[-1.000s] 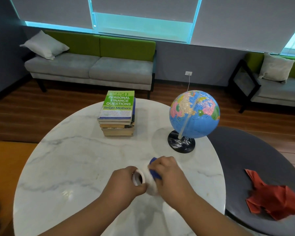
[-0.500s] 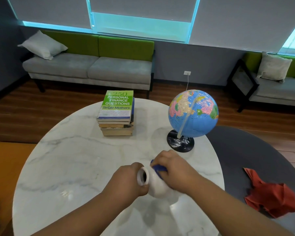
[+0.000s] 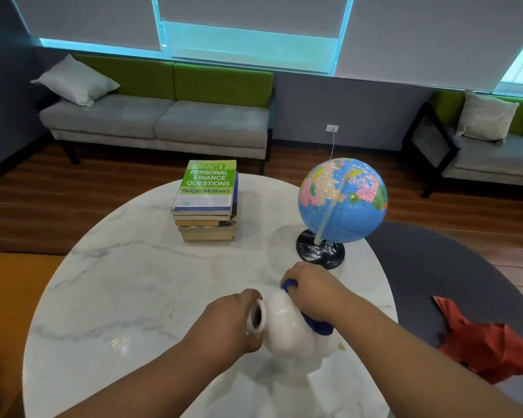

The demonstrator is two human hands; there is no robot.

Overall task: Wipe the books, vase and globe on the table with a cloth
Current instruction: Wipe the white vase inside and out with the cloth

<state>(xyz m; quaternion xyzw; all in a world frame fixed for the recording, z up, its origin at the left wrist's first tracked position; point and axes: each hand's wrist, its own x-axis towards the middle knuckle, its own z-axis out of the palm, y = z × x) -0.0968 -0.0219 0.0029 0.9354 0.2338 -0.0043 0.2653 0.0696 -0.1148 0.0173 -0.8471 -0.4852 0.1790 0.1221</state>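
Vase (image 3: 281, 322) glossy, likely slippery, fragile: left hand (image 3: 228, 325) curls round neck; right hand (image 3: 313, 292) clutches cloth (image 3: 319, 326) against body.

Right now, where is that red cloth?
In the head view the red cloth lies crumpled at the lower right on the dark table, beside the marble table where the right hand holds a blue cloth against the vase.

White marble table (image 3: 133, 297): book stack (image 3: 207, 203) at 12 o'clock, globe (image 3: 341, 200) at 2. Red cloth (image 3: 489, 348) on the dark table (image 3: 435, 267) beside it.
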